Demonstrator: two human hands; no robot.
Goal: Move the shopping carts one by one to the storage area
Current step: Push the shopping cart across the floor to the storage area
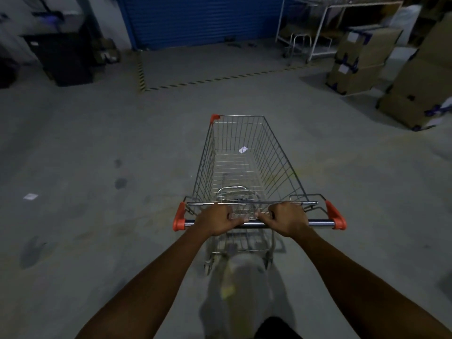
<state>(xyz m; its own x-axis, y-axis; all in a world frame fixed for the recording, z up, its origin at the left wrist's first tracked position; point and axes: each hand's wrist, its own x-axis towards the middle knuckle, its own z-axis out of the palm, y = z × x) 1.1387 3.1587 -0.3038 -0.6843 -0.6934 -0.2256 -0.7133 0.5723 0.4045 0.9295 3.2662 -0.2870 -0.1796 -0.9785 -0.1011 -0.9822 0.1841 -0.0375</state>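
A wire shopping cart (269,152) with orange corner caps stands on the concrete floor right in front of me, its basket holding only a small white slip. Its chrome handle bar (320,223) runs across the middle of the head view. My left hand (217,220) is wrapped around the bar left of centre. My right hand (287,220) grips the bar just beside it, to the right. Both forearms reach forward from the bottom of the view.
A floor zone outlined in yellow-black striped tape (220,79) lies ahead before a blue roller door (203,18). Stacked cardboard boxes (362,59) and a white metal rack (315,33) stand at the right. A dark bin (66,57) sits at the left.
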